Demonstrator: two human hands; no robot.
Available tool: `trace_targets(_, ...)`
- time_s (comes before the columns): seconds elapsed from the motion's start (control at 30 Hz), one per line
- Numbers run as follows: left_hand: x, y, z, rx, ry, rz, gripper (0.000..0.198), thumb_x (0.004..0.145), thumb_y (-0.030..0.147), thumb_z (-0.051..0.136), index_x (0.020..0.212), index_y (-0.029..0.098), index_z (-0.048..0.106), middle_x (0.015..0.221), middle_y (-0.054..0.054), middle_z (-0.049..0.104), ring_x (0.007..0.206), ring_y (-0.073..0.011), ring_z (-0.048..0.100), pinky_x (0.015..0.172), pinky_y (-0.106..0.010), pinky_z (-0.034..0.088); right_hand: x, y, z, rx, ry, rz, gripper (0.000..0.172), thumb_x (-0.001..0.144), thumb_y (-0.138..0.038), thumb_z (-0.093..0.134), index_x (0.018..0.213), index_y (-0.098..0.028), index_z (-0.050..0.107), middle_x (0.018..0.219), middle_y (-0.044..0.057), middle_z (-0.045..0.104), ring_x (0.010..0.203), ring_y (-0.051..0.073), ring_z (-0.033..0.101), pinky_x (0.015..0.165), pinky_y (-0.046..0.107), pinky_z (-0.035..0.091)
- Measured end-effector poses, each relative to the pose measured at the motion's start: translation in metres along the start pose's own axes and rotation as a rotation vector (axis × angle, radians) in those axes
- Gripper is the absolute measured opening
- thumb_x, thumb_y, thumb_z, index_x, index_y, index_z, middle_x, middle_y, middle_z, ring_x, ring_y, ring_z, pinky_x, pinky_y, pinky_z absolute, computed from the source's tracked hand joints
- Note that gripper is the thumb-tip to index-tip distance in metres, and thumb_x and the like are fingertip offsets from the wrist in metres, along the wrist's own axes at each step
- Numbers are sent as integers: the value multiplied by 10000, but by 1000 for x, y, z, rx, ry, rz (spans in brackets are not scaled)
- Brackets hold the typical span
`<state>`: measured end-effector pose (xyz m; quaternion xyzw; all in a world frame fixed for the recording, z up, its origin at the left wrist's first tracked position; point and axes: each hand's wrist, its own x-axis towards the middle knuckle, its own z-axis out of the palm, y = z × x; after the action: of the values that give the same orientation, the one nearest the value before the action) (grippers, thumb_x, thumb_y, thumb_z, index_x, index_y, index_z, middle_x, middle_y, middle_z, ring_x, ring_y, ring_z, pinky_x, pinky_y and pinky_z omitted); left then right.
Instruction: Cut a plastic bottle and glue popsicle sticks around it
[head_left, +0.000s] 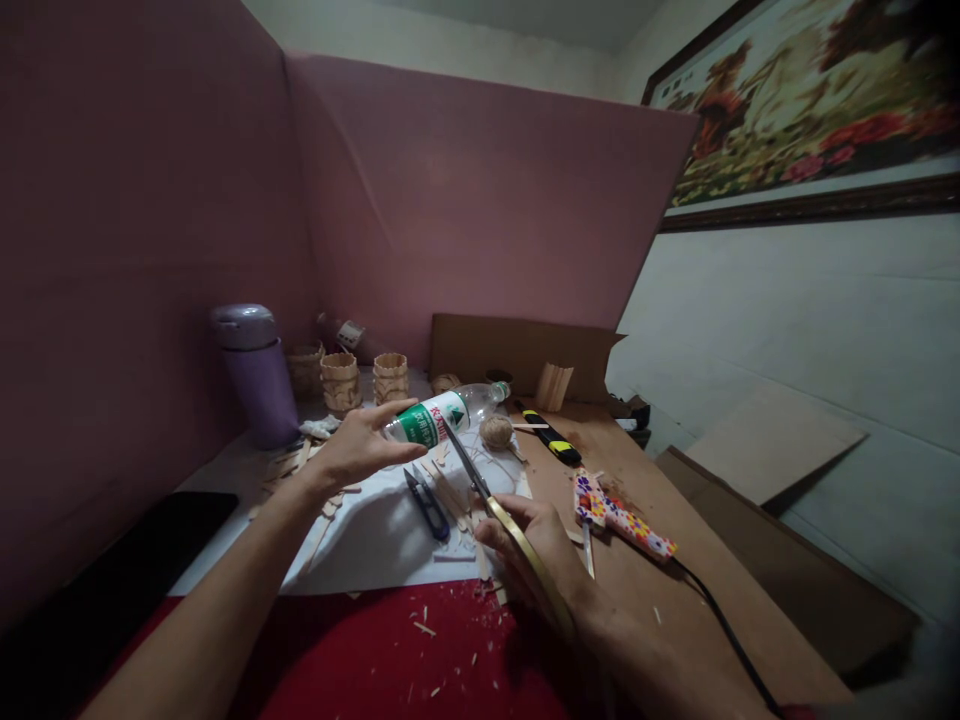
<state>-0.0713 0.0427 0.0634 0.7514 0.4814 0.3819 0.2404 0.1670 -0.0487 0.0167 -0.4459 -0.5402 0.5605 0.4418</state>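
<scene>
My left hand [358, 447] grips a clear plastic bottle [447, 411] with a green and white label, held on its side above the table. My right hand [538, 556] is closed round the gold handles of a pair of scissors [491, 505]. The scissor blades point up and away, with their tips touching the bottle near the label's edge. Below the bottle lie small black thread snips [427, 502] and several wooden sticks on a white sheet [375, 545].
A flower-patterned glue gun [619, 518] with a black cord lies on brown cardboard [675, 600] to the right. A ball of twine [496, 431], a yellow-black knife [552, 438], stick-built cups [341, 381], a purple flask [257, 372] and a pink backdrop stand behind.
</scene>
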Motion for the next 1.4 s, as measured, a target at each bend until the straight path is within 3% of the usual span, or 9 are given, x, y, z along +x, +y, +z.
trace_targets(0.13,0,-3,-4,-2,8,-2,724,662,448,789,1305,156,632,1145,-110,730,1009,-275,685,824,-359,555,2,2,1,78,-44,59,697,534,-730,793,894,-168,595,508,-99,430,369,36,306,333,165,248)
trace_targets(0.27,1,-4,-7,20,-7,24,748,658,466,787,1318,155,621,1178,-117,718,1059,-284,666,880,-383,535,-1,-1,0,76,-94,30,742,558,-836,688,857,-171,547,503,-95,438,349,31,333,315,150,284)
trace_targets(0.53,-1,-1,-4,128,-24,51,728,651,469,775,1297,160,640,1127,-112,733,976,-266,680,876,-389,518,-2,-3,-3,64,-75,99,680,568,-761,752,862,-180,555,516,-90,443,361,37,341,315,145,266)
trace_targets(0.97,0,-2,-1,158,-20,67,740,670,494,762,1325,180,622,1225,-103,706,1084,-284,661,959,-399,488,-1,3,0,128,-35,50,569,551,-623,850,753,-176,562,459,-114,340,357,27,230,320,168,166)
trace_targets(1.4,1,-7,2,178,-12,72,739,680,523,756,1330,200,619,1206,-92,715,1062,-273,667,925,-386,497,-3,4,-1,53,-22,64,504,614,-588,832,762,-178,578,438,-109,371,326,48,289,294,183,230)
